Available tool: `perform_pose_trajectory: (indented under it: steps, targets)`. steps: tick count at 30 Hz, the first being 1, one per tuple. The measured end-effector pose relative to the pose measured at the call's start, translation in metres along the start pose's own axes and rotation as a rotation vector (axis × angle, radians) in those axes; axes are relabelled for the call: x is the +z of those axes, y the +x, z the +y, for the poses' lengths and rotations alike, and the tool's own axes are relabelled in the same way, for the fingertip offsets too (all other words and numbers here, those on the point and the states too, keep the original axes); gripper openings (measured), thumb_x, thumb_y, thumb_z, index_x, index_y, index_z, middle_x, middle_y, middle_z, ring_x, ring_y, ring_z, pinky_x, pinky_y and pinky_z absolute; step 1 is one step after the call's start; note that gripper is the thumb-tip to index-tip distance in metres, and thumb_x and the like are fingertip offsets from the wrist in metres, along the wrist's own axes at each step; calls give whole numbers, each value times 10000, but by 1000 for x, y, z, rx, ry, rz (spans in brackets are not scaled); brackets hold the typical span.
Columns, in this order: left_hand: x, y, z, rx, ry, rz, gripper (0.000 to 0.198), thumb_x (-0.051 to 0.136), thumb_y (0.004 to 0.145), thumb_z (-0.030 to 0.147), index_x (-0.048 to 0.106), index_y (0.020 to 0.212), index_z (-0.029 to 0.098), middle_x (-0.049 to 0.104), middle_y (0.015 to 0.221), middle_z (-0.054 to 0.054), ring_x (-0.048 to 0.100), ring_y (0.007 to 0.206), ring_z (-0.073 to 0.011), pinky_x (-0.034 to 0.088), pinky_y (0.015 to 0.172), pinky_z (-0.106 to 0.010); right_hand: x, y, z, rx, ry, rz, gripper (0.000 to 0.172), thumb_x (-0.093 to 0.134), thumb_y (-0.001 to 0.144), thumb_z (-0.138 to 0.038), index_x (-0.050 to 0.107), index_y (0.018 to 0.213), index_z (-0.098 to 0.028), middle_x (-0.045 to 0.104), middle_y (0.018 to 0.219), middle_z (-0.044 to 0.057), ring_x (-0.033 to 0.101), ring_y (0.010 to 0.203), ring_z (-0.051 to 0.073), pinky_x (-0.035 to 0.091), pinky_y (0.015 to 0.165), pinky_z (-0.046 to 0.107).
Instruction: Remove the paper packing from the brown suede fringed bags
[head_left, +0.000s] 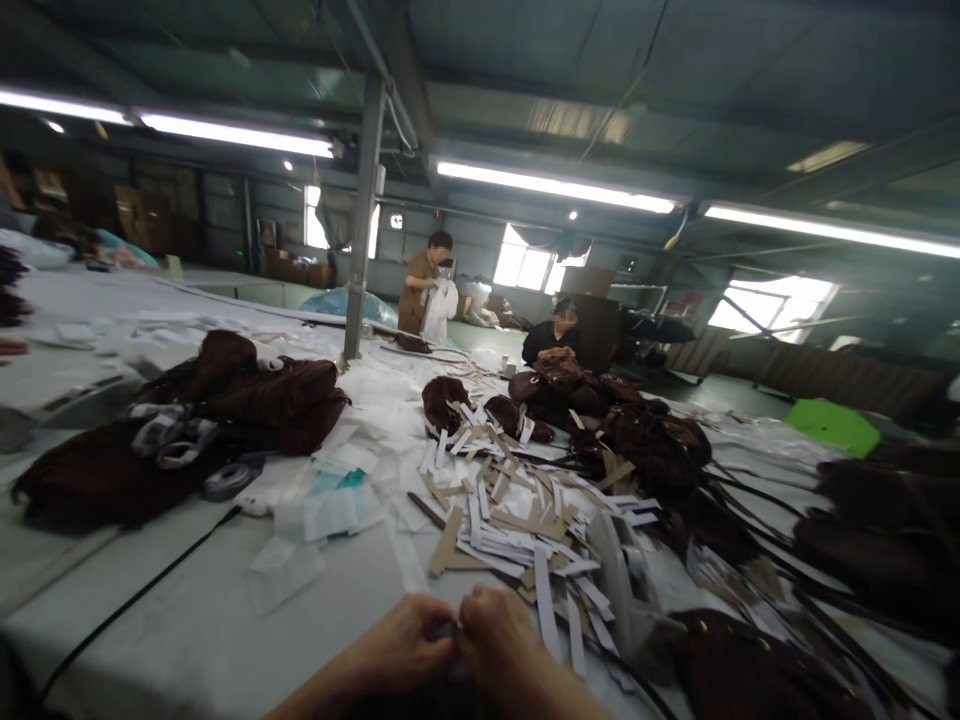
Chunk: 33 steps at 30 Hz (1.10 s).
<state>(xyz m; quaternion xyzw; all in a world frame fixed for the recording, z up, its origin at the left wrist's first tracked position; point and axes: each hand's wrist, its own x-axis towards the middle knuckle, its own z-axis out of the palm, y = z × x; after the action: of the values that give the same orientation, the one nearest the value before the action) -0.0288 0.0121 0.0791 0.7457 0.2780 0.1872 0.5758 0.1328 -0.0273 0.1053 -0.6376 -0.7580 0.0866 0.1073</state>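
Low in the middle of the head view, my left hand and my right hand are closed in front of me, knuckles almost meeting. Something dark shows below and between them, but I cannot make out what they grip. Just beyond my right hand lies a loose heap of white and tan card strips. A grey-white device, perhaps a tape dispenser, stands beside the heap. To its right lies a dark brown bag with metal eyelets.
More brown bags with long straps cover the right side. At left, brown bags lie with rolls of tape. A black cord crosses the white table. Two people work beyond a metal post.
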Motion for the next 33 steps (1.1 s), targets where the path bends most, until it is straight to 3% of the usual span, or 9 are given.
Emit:
perform_pose_trajectory:
  steps: [3,9,12,17,20,27,33]
  targets:
    - [-9,8,5,26,111,8,254,543,822,343,667,775,126,584,649,31,507,642,-133,401,576,-213,16,4,4,-93,-179,33,188,568,636,-33,682,752,-127,692,782,117,593,617,188,225,493,267]
    - [-16,6,2,71,169,-29,181,518,746,263,637,669,151,495,579,44,377,570,-107,310,510,-205,42,5,18,-219,-413,90,141,619,677,-74,643,766,-181,676,759,63,625,605,197,244,465,270]
    - [-14,4,1,78,100,0,199,496,748,269,628,656,152,486,576,39,368,575,-113,317,524,-206,34,4,16,-243,-406,112,150,637,663,-83,631,757,-200,666,749,26,623,612,172,283,485,257]
    - [-12,7,2,57,-44,-4,265,487,776,336,622,651,145,463,564,32,358,561,-111,302,514,-208,2,5,9,-262,-281,68,144,614,671,-78,655,728,-204,690,751,10,624,618,139,277,503,242]
    - [-12,12,2,27,-141,4,318,492,784,387,593,614,138,415,545,36,336,534,-98,251,485,-209,-2,5,9,-283,-280,73,128,617,683,-99,660,729,-209,692,734,7,617,587,135,250,487,251]
    - [-9,16,3,-98,-517,-2,351,634,685,466,580,580,135,415,503,49,294,467,-66,210,453,-202,27,4,18,-396,-282,344,152,673,703,-211,588,826,-241,655,729,-28,592,597,146,291,531,266]
    - [-16,5,-6,-161,-681,152,250,746,620,399,649,629,169,583,602,-1,507,579,-146,385,521,-235,30,4,5,-505,-335,506,107,533,835,-216,564,937,-215,645,738,-5,561,606,162,321,557,292]
